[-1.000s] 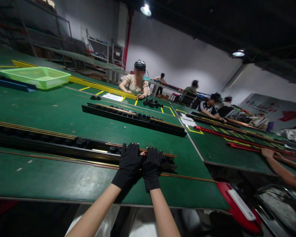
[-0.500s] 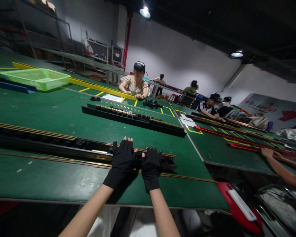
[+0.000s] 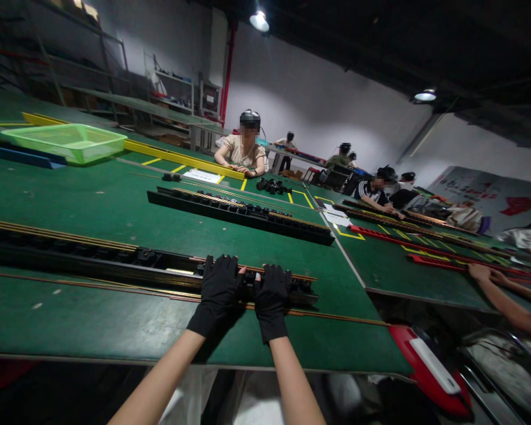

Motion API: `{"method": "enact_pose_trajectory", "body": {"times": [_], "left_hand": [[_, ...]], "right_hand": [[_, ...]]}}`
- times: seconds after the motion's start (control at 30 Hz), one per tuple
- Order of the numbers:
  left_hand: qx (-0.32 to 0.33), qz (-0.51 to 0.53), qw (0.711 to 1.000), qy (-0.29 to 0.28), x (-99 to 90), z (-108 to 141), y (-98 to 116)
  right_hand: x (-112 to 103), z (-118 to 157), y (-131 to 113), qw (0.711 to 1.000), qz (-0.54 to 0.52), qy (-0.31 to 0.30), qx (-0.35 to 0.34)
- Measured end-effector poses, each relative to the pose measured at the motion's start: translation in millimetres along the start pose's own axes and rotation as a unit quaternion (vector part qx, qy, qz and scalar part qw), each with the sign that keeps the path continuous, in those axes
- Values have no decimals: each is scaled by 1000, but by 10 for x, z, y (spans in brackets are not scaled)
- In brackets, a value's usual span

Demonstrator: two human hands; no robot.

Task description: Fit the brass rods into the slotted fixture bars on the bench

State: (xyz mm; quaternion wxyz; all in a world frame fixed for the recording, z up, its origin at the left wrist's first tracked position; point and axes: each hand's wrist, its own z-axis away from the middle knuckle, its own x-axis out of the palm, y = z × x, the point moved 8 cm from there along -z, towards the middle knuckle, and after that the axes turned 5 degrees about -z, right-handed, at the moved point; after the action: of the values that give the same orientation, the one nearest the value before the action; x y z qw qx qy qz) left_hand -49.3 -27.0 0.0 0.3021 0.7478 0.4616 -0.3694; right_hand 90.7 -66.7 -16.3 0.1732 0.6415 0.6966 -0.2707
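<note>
A long black channel-shaped rail (image 3: 101, 267) lies across the near side of the green table, with black fittings set in it and thin brass-coloured rods (image 3: 62, 234) along its top. Near its right end, my left hand (image 3: 219, 286), in a black fingerless glove, is wrapped over the rail with fingers bent over the far side. Close beside it, my right hand (image 3: 272, 295), gloved alike, grips the same rail. Both thumbs point toward each other at a dark fitting between them, whose shape is hard to make out. Loose copper-coloured rods (image 3: 336, 317) lie along the rail's near side.
Beyond lies a second black rail (image 3: 239, 217). At the back left are a light green basket (image 3: 101, 149), a blue strip (image 3: 22, 154) and a yellow bar (image 3: 181, 158). A person (image 3: 243, 147) sits opposite. A co-worker's hands (image 3: 482, 273) are at a red rail, right.
The fingers of my left hand have curled down over the rail's far side, so their bare tips show less. My right hand and the rail stay in almost the same place.
</note>
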Motion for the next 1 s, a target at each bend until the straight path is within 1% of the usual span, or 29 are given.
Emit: {"method": "enact_pose_trajectory", "body": {"times": [0.1, 0.17, 0.2, 0.37, 0.5, 0.7, 0.77, 0.87, 0.93, 1.0], "left_hand": [[-1, 8, 1000, 24, -68, 19, -45], [-25, 15, 998, 51, -130, 44, -127], [-35, 19, 998, 56, -144, 57, -168], [-32, 25, 999, 25, -76, 95, -241], [-35, 26, 999, 29, -54, 107, -252], [-30, 41, 999, 16, -70, 105, -249], [-35, 54, 998, 24, -98, 84, -278], [-49, 60, 995, 55, -161, 57, -369], [-57, 56, 994, 73, -192, 59, -444], [-51, 51, 995, 73, -187, 72, -490]], "right_hand": [[-13, -3, -12, 1000, 2, 10, -5], [-15, -2, -18, 1000, 4, 12, -9], [-17, 0, -21, 1000, 6, 13, -11], [-47, 5, -19, 999, 2, 33, -11], [-50, 8, -22, 999, 8, 37, -15], [-28, 15, -16, 999, 8, 27, -14], [-34, 16, -10, 999, 2, 36, -10], [-51, 13, -12, 999, -4, 52, -10], [-50, 5, -14, 999, -4, 47, -8], [-55, -6, -16, 999, -3, 38, -6]]}}
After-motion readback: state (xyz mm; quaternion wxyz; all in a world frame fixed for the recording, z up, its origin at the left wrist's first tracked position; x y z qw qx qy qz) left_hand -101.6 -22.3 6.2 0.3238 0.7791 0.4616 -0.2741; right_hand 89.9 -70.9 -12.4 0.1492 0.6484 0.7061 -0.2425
